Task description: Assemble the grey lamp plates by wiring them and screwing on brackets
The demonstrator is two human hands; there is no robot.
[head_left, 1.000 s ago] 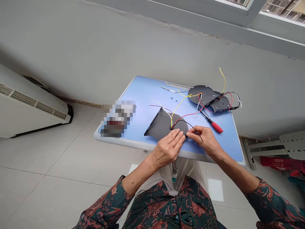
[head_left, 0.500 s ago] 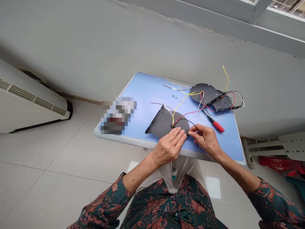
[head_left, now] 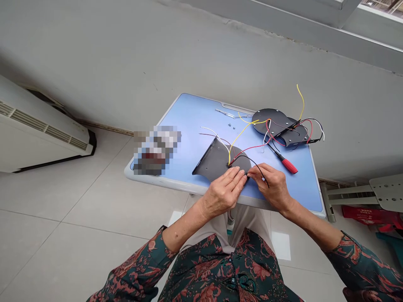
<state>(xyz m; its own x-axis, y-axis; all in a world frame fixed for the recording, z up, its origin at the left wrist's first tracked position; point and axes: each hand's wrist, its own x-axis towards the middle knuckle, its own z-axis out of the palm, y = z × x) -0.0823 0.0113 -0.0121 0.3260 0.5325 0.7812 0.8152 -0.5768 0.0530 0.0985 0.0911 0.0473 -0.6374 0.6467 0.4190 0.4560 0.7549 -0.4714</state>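
A dark grey metal plate (head_left: 209, 161) with a rounded end and a bent straight edge lies at the table's front. Yellow, white, red and black wires rise from a hole in it. My left hand (head_left: 225, 188) rests on the plate, its fingers stretched out flat. At the rounded rim, my right hand (head_left: 272, 184) is closed in a pinch, its fingertips touching the edge near my left fingers. Whatever it pinches is too small to make out. The black wire (head_left: 256, 165) arcs over the right hand's fingers.
Two similar dark plates (head_left: 267, 119) with wires overlap at the back right of the blue table (head_left: 189, 113). Near them lie a red-handled screwdriver (head_left: 288, 165), small screws (head_left: 229, 125) and a clear slim strip (head_left: 225, 113). A blurred item (head_left: 157, 151) lies left.
My right hand has shifted slightly, with its fingers turned a little at the plate's rim. My left hand stays flat on the plate. The view has moved slightly.
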